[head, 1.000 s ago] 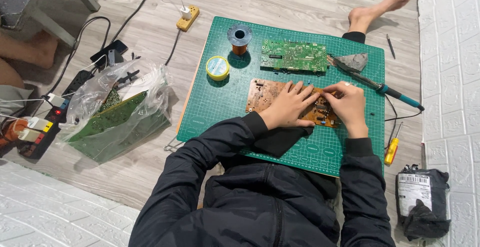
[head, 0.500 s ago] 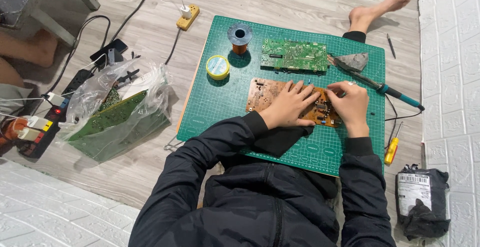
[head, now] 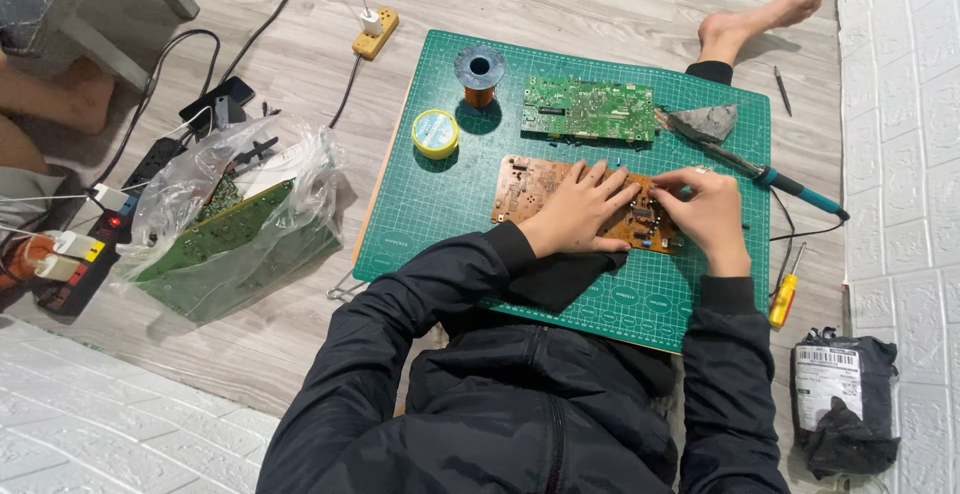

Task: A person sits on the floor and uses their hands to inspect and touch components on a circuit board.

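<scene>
A brown circuit board [head: 530,186] lies on the green cutting mat [head: 430,224]. My left hand [head: 577,211] rests flat on the board's middle, fingers spread, pressing it down. My right hand [head: 708,215] is at the board's right end with fingertips pinched together over a small part; what it grips is too small to tell. A green circuit board [head: 588,109] lies further back on the mat. A soldering iron [head: 770,177] with a teal handle lies to the right of my right hand.
A wire spool [head: 479,73] and a yellow tape roll [head: 435,134] stand on the mat's back left. A plastic bag of green boards [head: 235,224] and power strips [head: 70,259] are at left. A yellow screwdriver [head: 784,297] and a black wrapped packet [head: 840,401] lie at right.
Both hands stay on the brown board. The right hand's fingers have shifted slightly at the board's right end; nothing else has moved.
</scene>
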